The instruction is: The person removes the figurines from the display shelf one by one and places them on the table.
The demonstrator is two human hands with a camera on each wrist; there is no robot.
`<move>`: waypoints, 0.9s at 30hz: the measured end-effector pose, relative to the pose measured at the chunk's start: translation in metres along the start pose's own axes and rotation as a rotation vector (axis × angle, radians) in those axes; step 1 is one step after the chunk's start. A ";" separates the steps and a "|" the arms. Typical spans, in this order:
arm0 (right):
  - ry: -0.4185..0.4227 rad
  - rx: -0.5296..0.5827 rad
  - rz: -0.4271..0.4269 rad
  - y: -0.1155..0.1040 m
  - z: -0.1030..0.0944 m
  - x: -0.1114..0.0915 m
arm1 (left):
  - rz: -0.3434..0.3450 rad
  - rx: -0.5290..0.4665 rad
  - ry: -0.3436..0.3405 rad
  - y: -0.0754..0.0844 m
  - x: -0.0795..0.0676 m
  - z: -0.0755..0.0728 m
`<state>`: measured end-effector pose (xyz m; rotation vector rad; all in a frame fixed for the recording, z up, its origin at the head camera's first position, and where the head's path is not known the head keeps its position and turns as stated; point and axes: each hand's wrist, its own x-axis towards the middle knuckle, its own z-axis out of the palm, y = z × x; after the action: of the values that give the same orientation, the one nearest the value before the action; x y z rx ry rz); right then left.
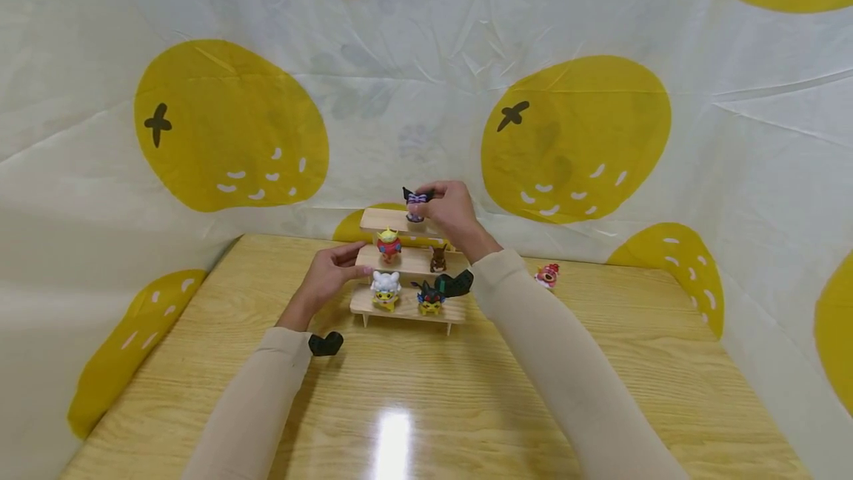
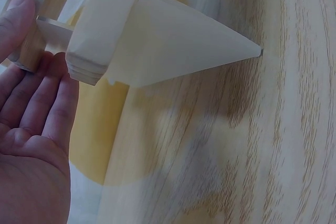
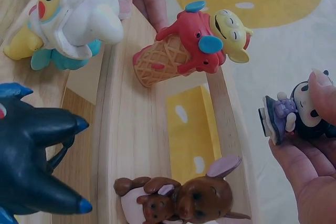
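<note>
In the head view my right hand [image 1: 453, 212] pinches a black and purple figurine [image 1: 416, 206] with a bow, at the top tier of a wooden three-tier display stand [image 1: 406, 315]. The right wrist view shows the thumb on the head of this figurine [image 3: 286, 107], fingers behind. My left hand [image 1: 326, 272] holds the middle tier's left end, thumb above and fingers beneath. On that tier stand a red figurine with a yellow head [image 3: 202, 40] on a cone, and a brown kangaroo figurine [image 3: 194, 200]. A white-hooded yellow figurine [image 1: 385, 291] and a black-hooded one [image 1: 429, 299] stand on the bottom tier.
A red and white figurine [image 1: 547, 276] lies on the wood-grain table [image 1: 600, 361], right of the stand. Behind the table hangs a white cloth [image 1: 413, 95] with large yellow fruit prints. Black straps show at both wrists.
</note>
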<state>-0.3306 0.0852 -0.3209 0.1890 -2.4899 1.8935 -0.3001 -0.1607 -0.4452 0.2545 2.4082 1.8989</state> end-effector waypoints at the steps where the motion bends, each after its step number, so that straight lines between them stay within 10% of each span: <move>1: -0.001 0.003 -0.001 0.000 -0.001 0.000 | 0.002 0.005 -0.001 0.000 0.000 0.000; 27: -0.001 0.008 -0.006 0.005 -0.018 -0.006 | 0.016 0.009 -0.025 0.000 -0.003 -0.001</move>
<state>-0.3261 0.1044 -0.3211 0.1972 -2.4803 1.9013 -0.2973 -0.1627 -0.4451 0.2971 2.4059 1.8805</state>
